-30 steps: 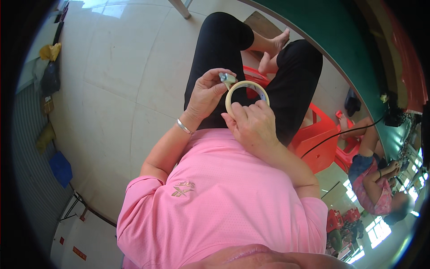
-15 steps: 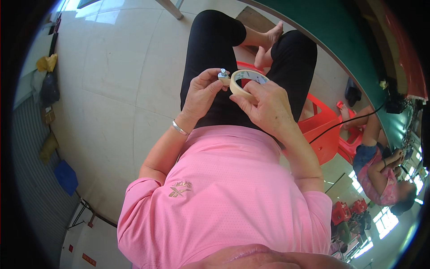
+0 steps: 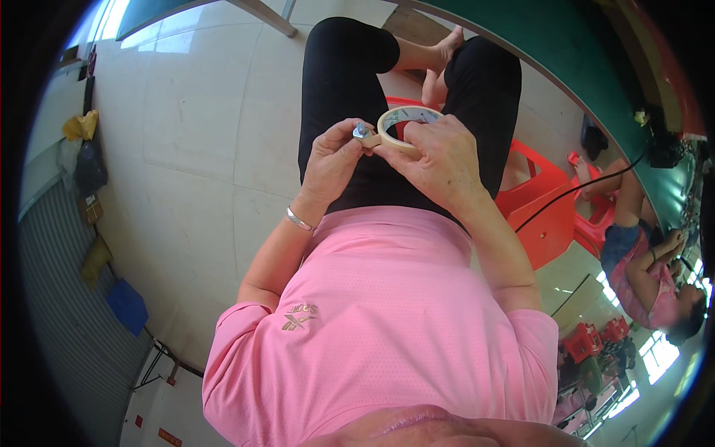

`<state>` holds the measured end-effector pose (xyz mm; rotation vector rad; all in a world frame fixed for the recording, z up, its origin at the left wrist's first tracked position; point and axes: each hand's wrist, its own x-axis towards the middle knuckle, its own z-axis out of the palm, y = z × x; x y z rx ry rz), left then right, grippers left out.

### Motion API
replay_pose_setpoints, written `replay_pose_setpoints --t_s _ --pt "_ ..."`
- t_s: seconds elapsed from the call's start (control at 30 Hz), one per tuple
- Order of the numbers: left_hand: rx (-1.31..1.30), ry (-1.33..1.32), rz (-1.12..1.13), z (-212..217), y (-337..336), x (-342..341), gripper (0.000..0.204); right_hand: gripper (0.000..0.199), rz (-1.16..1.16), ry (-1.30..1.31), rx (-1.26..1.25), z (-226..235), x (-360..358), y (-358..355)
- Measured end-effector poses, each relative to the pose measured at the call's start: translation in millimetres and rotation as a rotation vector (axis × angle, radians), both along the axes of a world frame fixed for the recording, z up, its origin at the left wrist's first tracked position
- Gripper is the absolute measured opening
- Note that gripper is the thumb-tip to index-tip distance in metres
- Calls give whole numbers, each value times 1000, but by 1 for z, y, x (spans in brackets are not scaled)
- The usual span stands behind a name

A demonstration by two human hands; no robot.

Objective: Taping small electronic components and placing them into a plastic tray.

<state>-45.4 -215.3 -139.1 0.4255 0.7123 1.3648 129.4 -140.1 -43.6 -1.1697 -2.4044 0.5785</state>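
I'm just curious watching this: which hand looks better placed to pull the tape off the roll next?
Probably the left hand: its fingertips already pinch the small metallic piece at the tape roll edge, while the right hand is wrapped around the roll, steadying it.

Seated, both forearms raised from the lower edge and brought together over the lap. Left hand [image 3: 331,160] bent at the wrist, thumb and fingertips pinched shut on a small metal piece [image 3: 363,131]. Thin silver bracelet [image 3: 298,220] on the left wrist. Right hand [image 3: 439,160] back-up toward the camera, fingers curled closed over the near rim of a tape roll [image 3: 402,123]. Fingertips of both hands touching or nearly so at the roll's left edge. Elbows apart, right forearm steeper than left.
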Motion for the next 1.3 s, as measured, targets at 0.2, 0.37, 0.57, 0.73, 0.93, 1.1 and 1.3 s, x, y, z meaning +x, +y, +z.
replay_pose_setpoints --t_s 0.2,0.37,0.57,0.73,0.93,1.1,1.3 --pt "45 21 -57 4 -2 -2 25 38 -10 -20 89 -9 -2 -3" --pt "83 40 -139 4 -2 -8 24 39 -11 11 68 -8 0 -1" --pt "149 42 -209 14 5 -16 23 39 0 48 -6 -1 1 -2" --pt "17 -40 -199 14 5 -15 23 38 -23 40 -16 3 2 -4" --pt "-53 47 -170 19 2 -6 25 36 -42 13 -2 -10 6 -10" --pt "4 271 -127 12 -3 -3 24 35 -65 10 -57 -17 6 -13" --pt "-135 320 -184 20 -7 -2 29 30 -12 129 -633 -24 15 -4"
